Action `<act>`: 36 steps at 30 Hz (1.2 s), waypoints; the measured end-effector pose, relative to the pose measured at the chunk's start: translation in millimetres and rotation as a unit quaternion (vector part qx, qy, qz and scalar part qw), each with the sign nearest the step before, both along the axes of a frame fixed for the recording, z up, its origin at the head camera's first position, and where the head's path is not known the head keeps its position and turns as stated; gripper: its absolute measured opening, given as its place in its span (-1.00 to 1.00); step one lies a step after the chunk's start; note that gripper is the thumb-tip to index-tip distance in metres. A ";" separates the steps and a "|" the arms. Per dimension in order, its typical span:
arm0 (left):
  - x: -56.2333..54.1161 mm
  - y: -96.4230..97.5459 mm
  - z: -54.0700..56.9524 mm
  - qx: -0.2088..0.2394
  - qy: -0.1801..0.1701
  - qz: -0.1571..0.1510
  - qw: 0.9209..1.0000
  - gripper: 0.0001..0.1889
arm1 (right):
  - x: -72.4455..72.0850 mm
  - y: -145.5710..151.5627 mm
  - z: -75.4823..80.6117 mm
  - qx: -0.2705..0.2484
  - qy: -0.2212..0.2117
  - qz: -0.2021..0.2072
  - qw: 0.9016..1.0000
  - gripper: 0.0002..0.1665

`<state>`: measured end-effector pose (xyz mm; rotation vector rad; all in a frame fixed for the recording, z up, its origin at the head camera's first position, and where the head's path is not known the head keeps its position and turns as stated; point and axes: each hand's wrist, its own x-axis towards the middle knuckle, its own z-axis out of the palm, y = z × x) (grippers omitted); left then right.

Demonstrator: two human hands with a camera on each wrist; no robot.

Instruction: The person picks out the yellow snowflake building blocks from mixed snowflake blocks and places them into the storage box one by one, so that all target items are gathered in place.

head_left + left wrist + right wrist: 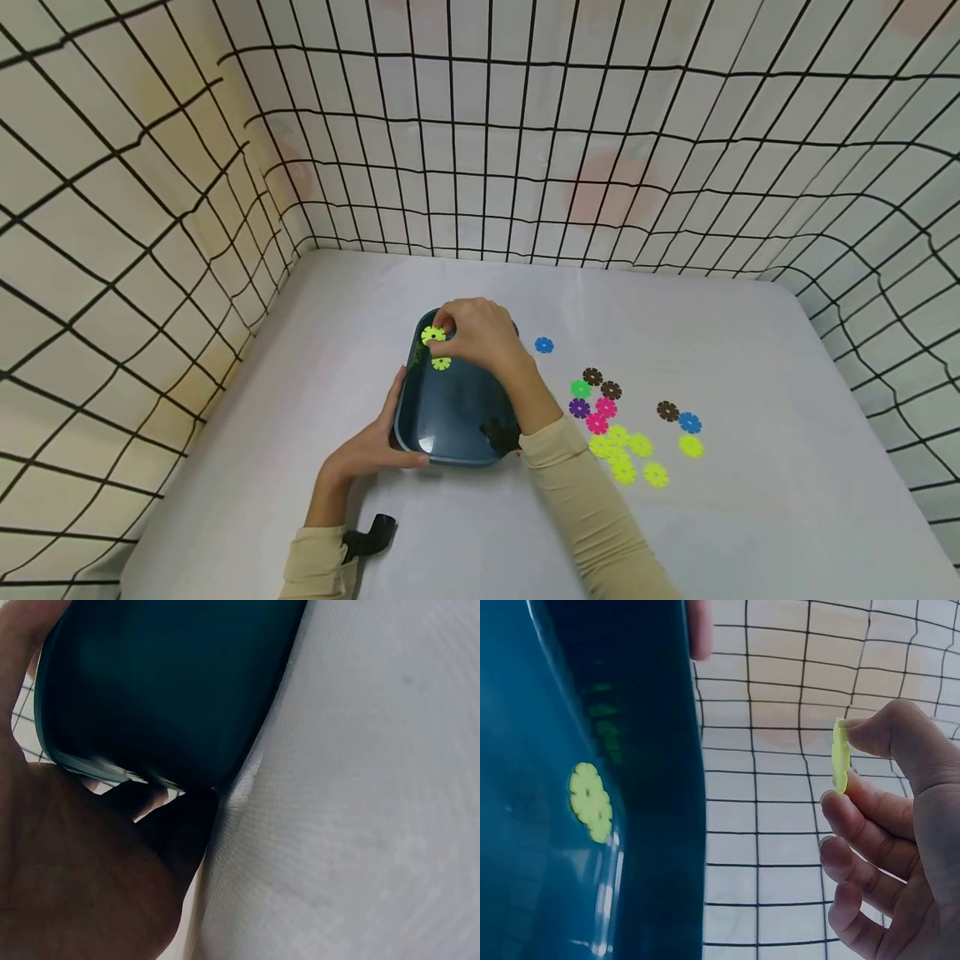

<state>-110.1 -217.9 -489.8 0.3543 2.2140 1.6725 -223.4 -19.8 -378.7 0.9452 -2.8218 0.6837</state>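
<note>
A dark blue plastic bin point(450, 417) sits on the white table. At its near-left corner my left hand point(372, 448) holds it, thumb along the near edge and fingers against the left side. The left wrist view shows the bin's outer wall point(165, 690) close to the palm. Above the far-left part of the bin, my right hand point(480, 333) pinches a yellow-green notched plastic disc point(841, 756) between thumb and index finger, its other fingers loosely bent. Inside the bin lie yellow-green notched discs point(591, 802), overlapping near the wall.
Right of the bin, loose notched discs lie on the table: several yellow ones point(622, 467), pink point(606, 407), purple point(579, 407), green point(581, 389), brown point(667, 410) and blue point(543, 344). Black wire mesh point(487, 125) stands around the table's back and sides.
</note>
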 end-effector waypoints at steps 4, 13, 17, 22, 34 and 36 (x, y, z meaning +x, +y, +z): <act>-0.1 -0.4 -2.6 -0.002 -0.001 -0.001 1.000 0.38 | -2.4 -4.0 -8.4 -0.004 -0.015 0.007 1.000 -0.67; -0.4 -0.7 -1.8 -0.003 -0.006 -0.005 1.000 0.36 | -6.3 -7.5 -27.1 -0.009 -0.027 -0.006 1.000 -0.67; -0.9 -1.0 -1.6 -0.002 -0.006 -0.006 1.000 0.37 | -8.3 -7.1 -32.3 -0.011 -0.033 -0.006 0.999 -0.67; -0.7 -1.7 -1.1 -0.003 -0.002 -0.005 1.000 0.37 | -13.2 -6.5 -38.3 -0.002 -0.040 -0.012 0.999 -0.67; -1.9 -1.0 -2.1 0.006 0.004 -0.005 1.000 0.38 | -23.3 -9.4 -60.6 0.050 -0.041 -0.001 0.998 -0.66; -2.0 -1.3 -2.2 0.006 0.002 -0.003 1.000 0.38 | -24.2 -9.4 -62.7 0.055 -0.041 -0.002 0.998 -0.67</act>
